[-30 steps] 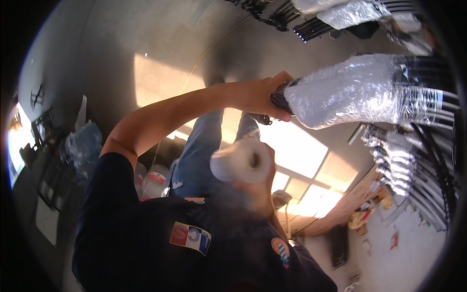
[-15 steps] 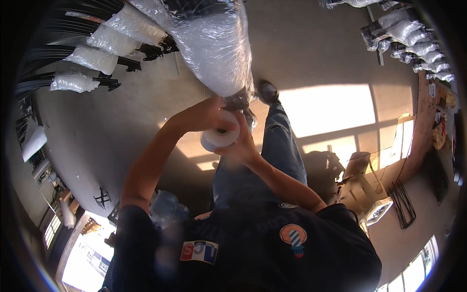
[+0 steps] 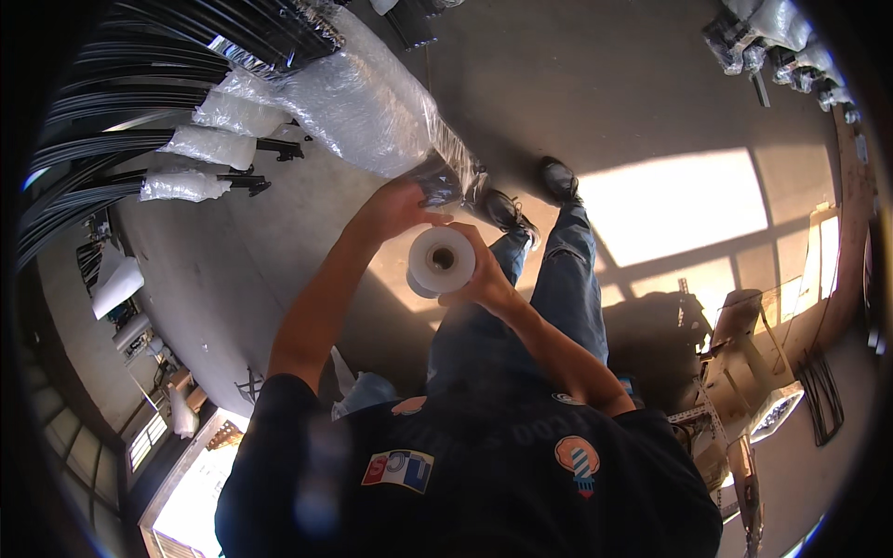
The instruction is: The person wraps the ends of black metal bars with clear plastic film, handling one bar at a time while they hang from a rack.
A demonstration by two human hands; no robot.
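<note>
Stands with left hand (image 3: 395, 206) and right hand (image 3: 482, 272) raised close together in front.
Stretches left arm (image 3: 321, 302) forward and inward, with its fingers directed to the right and partly hidden. Slants right forearm (image 3: 549, 346) forward and to the left, and curls right fingers (image 3: 465, 234) into a half-round grasp. Holds right hand nearer to the chest (image 3: 502, 446) than left hand.

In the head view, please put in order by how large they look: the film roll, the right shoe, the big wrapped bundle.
1. big wrapped bundle
2. film roll
3. right shoe
The roll looks nearer the camera than the shoe, so their real order is unsure.
</note>
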